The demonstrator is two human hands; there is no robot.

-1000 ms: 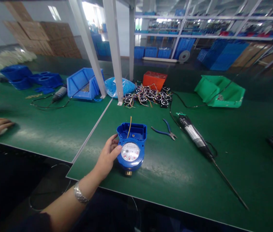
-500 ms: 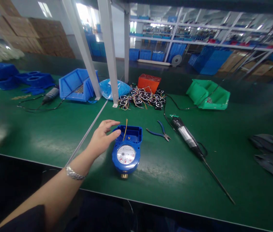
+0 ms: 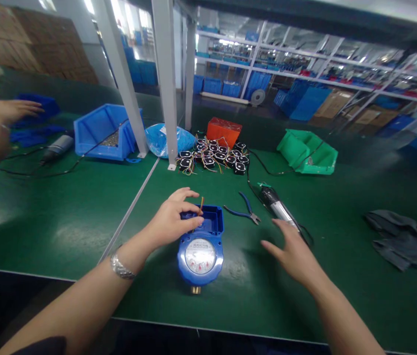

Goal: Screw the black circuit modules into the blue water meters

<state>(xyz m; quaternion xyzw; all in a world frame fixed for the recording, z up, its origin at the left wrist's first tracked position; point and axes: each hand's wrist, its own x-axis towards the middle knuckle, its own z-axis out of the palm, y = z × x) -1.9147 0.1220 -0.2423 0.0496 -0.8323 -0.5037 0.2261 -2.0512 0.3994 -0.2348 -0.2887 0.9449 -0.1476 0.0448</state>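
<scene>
A blue water meter lies on the bench with its round dial facing up and a brass fitting towards me. Its rectangular box at the far end is uncovered, and thin yellow-orange wires stick up from it. My left hand is over the left side of that box, thumb and fingers apart beside the wires. On the right, my right hand hovers with spread fingers, partly hiding an electric screwdriver. Blue-handled cutting pliers rest between the meter and the screwdriver.
Several black wired modules lie before an orange-red box. Behind are a blue bin, a green bin and a blue plastic bag. Another person's hand is at far left. A grey cloth lies right.
My right hand has come into view near the screwdriver. My left hand has moved further over the meter's box, closer to the wires. The other person's hand reaches further in.
</scene>
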